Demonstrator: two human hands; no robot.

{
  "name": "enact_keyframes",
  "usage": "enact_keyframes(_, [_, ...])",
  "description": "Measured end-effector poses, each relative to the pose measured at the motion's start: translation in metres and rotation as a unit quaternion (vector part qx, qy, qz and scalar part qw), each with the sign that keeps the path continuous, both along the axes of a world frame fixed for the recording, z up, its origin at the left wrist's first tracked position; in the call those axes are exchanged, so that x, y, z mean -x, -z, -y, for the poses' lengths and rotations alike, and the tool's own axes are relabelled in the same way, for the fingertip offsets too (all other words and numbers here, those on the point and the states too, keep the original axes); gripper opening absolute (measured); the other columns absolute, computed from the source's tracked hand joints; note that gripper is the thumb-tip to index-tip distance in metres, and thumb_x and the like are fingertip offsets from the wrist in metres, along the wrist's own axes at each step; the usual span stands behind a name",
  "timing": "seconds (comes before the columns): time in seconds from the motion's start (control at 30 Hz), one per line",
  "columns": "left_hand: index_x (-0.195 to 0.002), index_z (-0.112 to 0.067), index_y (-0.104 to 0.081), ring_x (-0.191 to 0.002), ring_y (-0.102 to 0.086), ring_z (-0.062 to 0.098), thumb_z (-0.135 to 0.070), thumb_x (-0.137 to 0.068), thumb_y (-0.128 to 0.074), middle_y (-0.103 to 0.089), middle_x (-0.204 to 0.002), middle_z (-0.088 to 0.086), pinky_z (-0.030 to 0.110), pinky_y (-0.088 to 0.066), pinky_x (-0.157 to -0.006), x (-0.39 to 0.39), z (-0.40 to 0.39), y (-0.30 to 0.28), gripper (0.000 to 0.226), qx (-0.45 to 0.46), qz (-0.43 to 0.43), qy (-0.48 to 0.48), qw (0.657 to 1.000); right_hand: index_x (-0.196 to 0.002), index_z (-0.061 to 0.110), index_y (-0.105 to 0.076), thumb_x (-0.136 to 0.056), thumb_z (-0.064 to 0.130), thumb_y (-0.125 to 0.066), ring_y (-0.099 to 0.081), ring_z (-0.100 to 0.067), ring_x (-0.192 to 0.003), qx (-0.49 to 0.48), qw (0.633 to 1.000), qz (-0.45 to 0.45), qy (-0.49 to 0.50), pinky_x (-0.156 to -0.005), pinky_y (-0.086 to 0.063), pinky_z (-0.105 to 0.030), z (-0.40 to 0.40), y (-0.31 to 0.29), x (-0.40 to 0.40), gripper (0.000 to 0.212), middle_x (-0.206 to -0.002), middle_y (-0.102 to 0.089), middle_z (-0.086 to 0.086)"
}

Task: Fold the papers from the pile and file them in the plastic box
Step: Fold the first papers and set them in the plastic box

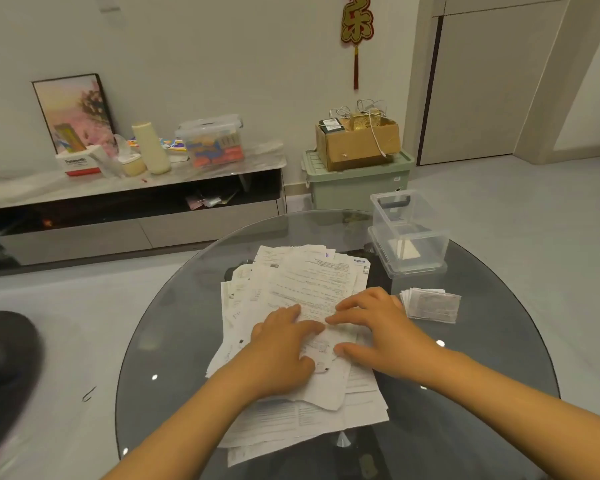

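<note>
Both hands (pixel 329 337) press flat, apparently, on the paper pile (pixel 302 341).

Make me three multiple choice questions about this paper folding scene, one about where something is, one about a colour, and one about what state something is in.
1. Where does the small stack of folded papers lie?
A. inside the clear plastic box
B. on the glass table, on the near side of the clear plastic box
C. on the floor

2. What colour is the lidded storage bin under the cardboard box?
A. pale green
B. red
C. black

3. What are the hands doing?
A. both hang off the table
B. one lifts the box
C. both rest fingers-down on the top sheet of the pile

Answers:
1 B: the stack lies on the glass table in front of the clear plastic box, not in it.
2 A: its walls and lid are pale green.
3 C: the left hand and right hand lie on the paper pile.
</note>
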State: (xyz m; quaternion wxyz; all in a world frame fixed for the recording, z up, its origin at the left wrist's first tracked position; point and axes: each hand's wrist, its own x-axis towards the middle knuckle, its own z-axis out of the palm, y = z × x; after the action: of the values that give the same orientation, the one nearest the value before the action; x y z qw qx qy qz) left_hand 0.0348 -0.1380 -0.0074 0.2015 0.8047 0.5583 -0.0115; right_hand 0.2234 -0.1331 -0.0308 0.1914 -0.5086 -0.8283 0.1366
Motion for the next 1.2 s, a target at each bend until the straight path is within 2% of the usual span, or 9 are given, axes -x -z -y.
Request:
enact_keyframes(0.17, [-0.146, -0.046, -0.014, -0.145, 0.005, 0.016, -0.041, -0.090, -0.052, 0.002, -0.159, -0.007, 0.041, -0.007, -0.117, 0.009, -0.004, 0.000, 0.069, 0.034, -0.026, 0.051, 0.998, -0.125, 0.042, -0.052, -0.080, 0.052, -0.062, -0.026, -0.002, -0.122, 0.033, 0.999, -0.002, -0.028, -0.099, -0.014, -0.022, -0.003, 0.001, 0.005, 0.047, -0.125, -0.049, 0.022])
enact_keyframes(0.43, [-0.144, -0.040, -0.029, -0.140, -0.012, 0.016, -0.047, -0.085, -0.059, -0.018, -0.156, -0.007, 0.035, -0.013, -0.113, 0.012, -0.011, -0.003, 0.066, -0.002, -0.034, 0.061, 0.998, -0.124, 0.047, -0.047, -0.065, 0.061, -0.072, -0.014, -0.011, -0.132, 0.118, 0.993, 0.001, -0.011, -0.108, -0.026, -0.033, 0.002, 0.001, 0.005, 0.066, -0.137, -0.030, 0.010])
enact_keyframes(0.57, [-0.140, -0.037, -0.037, -0.137, -0.019, 0.013, -0.051, -0.085, -0.060, -0.026, -0.152, -0.011, 0.030, -0.017, -0.109, 0.012, -0.009, -0.007, 0.061, -0.001, -0.015, 0.052, 0.999, -0.117, 0.043, -0.052, -0.072, 0.055, -0.069, -0.018, -0.012, -0.132, 0.102, 0.995, 0.012, -0.017, -0.105, -0.023, -0.026, 0.003, 0.001, 0.005, 0.049, -0.137, -0.038, 0.012])
enact_keyframes(0.7, [-0.135, -0.036, -0.044, -0.132, -0.025, 0.008, -0.052, -0.084, -0.061, -0.038, -0.140, -0.018, 0.021, -0.019, -0.098, 0.016, -0.007, -0.014, 0.056, 0.005, 0.013, 0.053, 0.999, -0.105, 0.029, -0.067, -0.082, 0.045, -0.064, -0.040, -0.009, -0.117, 0.060, 0.998, -0.014, -0.024, -0.091, -0.013, -0.001, 0.004, -0.005, 0.003, 0.029, -0.119, -0.060, 0.010])
enact_keyframes(0.77, [-0.131, -0.037, -0.047, -0.130, -0.027, 0.008, -0.054, -0.081, -0.063, -0.040, -0.136, -0.019, 0.021, -0.022, -0.099, 0.019, -0.006, -0.015, 0.055, 0.017, 0.018, 0.047, 0.999, -0.099, 0.022, -0.070, -0.083, 0.040, -0.065, -0.050, -0.007, -0.109, 0.052, 0.998, -0.031, -0.026, -0.088, -0.015, 0.003, 0.004, -0.006, 0.001, 0.025, -0.110, -0.066, 0.007])
enact_keyframes(0.93, [-0.121, -0.037, -0.058, -0.112, -0.051, 0.007, -0.066, -0.070, -0.065, -0.058, -0.117, -0.021, 0.033, -0.047, -0.095, 0.033, -0.013, -0.018, 0.059, 0.059, 0.047, 0.002, 0.997, -0.089, 0.023, -0.059, -0.092, 0.032, -0.055, -0.060, -0.002, -0.082, 0.115, 0.984, -0.139, -0.004, -0.063, -0.045, -0.013, 0.006, -0.011, -0.003, 0.011, -0.090, -0.069, 0.005])
enact_keyframes(1.03, [-0.106, -0.033, -0.067, -0.091, -0.062, 0.002, -0.051, -0.077, -0.069, -0.068, -0.100, -0.018, 0.028, -0.053, -0.085, 0.033, -0.013, -0.024, 0.034, 0.074, 0.098, 0.002, 0.992, -0.088, 0.025, -0.050, -0.095, 0.034, -0.047, -0.058, -0.023, -0.070, 0.114, 0.980, -0.163, 0.021, -0.064, -0.048, -0.033, 0.005, -0.011, -0.005, 0.011, -0.078, -0.067, -0.011])
enact_keyframes(1.13, [-0.088, -0.031, -0.066, -0.076, -0.063, 0.003, -0.038, -0.078, -0.074, -0.067, -0.085, -0.012, 0.025, -0.054, -0.069, 0.032, -0.012, -0.028, 0.015, 0.065, 0.148, -0.011, 0.987, -0.088, 0.024, -0.046, -0.096, 0.033, -0.043, -0.056, -0.025, -0.063, 0.102, 0.978, -0.180, 0.029, -0.059, -0.045, -0.034, 0.003, -0.012, -0.003, 0.012, -0.074, -0.065, -0.016])
enact_keyframes(1.2, [-0.084, -0.030, -0.061, -0.077, -0.064, 0.006, -0.033, -0.075, -0.077, -0.066, -0.086, -0.011, 0.028, -0.054, -0.070, 0.032, -0.013, -0.028, 0.019, 0.049, 0.181, -0.033, 0.982, -0.086, 0.026, -0.044, -0.097, 0.034, -0.041, -0.054, -0.027, -0.062, 0.089, 0.976, -0.195, 0.042, -0.058, -0.043, -0.036, 0.002, -0.011, 0.000, 0.013, -0.073, -0.064, -0.019])
